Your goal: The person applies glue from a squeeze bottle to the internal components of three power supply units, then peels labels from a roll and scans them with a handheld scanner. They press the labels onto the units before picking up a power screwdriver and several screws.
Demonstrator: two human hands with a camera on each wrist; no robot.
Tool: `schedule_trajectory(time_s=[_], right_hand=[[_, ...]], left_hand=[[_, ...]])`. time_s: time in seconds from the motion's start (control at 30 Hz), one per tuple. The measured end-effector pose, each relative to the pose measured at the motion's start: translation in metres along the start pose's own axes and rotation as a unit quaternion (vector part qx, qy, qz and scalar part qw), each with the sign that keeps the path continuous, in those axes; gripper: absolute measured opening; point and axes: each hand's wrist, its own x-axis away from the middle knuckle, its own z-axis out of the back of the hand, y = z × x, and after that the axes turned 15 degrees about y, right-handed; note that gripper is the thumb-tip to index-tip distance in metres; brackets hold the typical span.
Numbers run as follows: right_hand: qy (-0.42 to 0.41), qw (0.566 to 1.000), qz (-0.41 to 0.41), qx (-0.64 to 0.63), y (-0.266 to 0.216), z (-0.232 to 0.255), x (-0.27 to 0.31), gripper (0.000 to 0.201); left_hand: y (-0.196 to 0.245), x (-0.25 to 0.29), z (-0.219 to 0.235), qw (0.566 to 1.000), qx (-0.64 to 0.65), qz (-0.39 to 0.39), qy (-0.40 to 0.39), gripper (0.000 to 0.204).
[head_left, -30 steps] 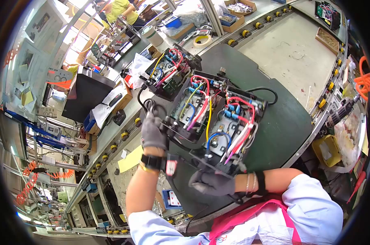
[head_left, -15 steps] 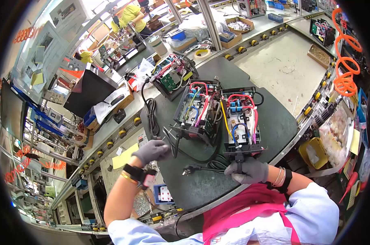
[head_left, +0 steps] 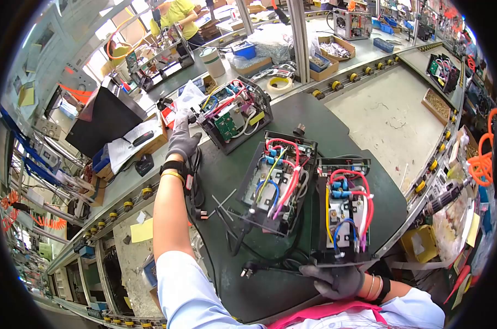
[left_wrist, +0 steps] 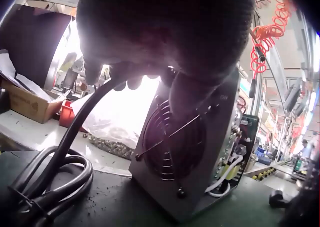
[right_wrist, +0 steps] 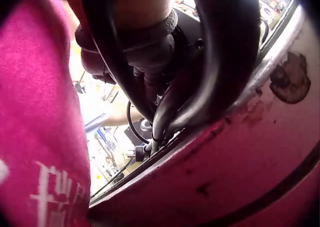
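My left hand [head_left: 183,143], in a grey glove, reaches to the fan end of the farthest open-cased electrical unit [head_left: 234,112]. In the left wrist view its fingers grip a black power cord [left_wrist: 75,122] beside the round fan grille [left_wrist: 172,142]; the cord's end is hidden under the glove. My right hand [head_left: 339,281], gloved too, is at the near end plate of the right-hand unit [head_left: 344,214]. It holds the unit's black power cord [right_wrist: 170,104], whose loops hang close to the pink apron. Between them a third unit [head_left: 276,183] lies tilted, its coloured wires showing.
The units sit on a dark green board [head_left: 363,142]. A cord plug [head_left: 248,270] lies near its front edge. Roller tracks [head_left: 336,85] run along the bench. A tape roll [head_left: 279,84] and a white canister [head_left: 211,61] stand behind; a power screwdriver [head_left: 446,197] is at the right.
My left hand let go of the middle unit's cord, drew back, then reached forward to the farthest unit. My right hand stays at the right-hand unit's near end, which now stands straighter.
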Motion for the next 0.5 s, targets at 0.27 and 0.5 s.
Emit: schedule_trajectory(time_s=[0.27,0.5], right_hand=[[-0.061,0.991,-0.074,-0.094,0.01,0.001,0.008,0.051],[0.018,1.0,0.017,0.007,0.017,0.026,0.008,0.046]], left_hand=[[0.014,0.019,0.011,0.994,0.096,0.04,0.04,0.04],[0.123,0.102,0.106,0.765,0.352,0.451,-0.294,0.025]])
